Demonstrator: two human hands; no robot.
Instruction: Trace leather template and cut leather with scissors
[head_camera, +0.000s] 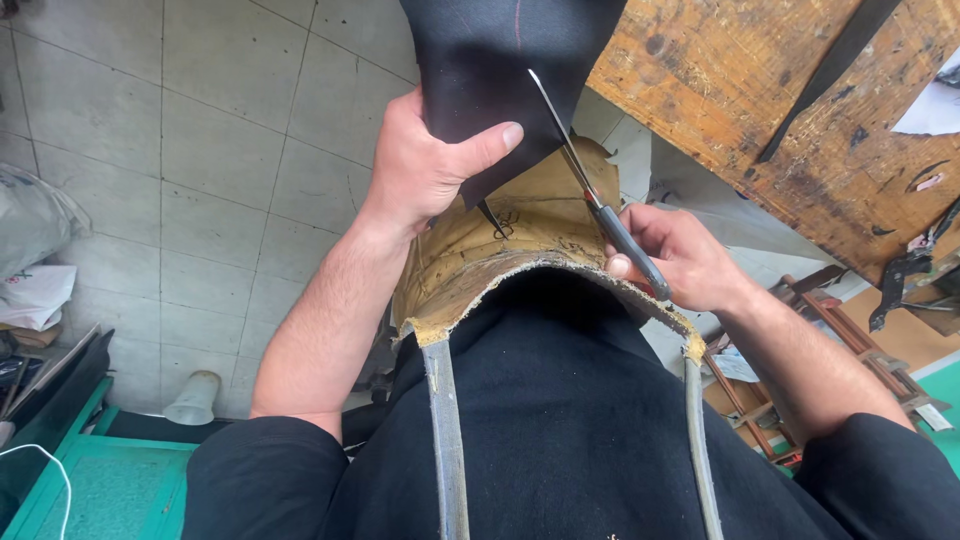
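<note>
My left hand (425, 165) grips the lower edge of a black sheet of material (500, 60), thumb pressed across its front. My right hand (680, 255) holds a pair of scissors (590, 185) by the dark handle, the bright blade angled up along the sheet's right edge. Both hands work just above a curved tan board (520, 235) with worn edges that rests against my chest, hung on two grey straps (445, 430).
A scarred wooden workbench (780, 110) fills the upper right, with a black strip and tools on it. Grey tiled floor (200, 150) lies on the left, with plastic bags (35, 260), a white cup (195, 400) and a green crate (100, 490).
</note>
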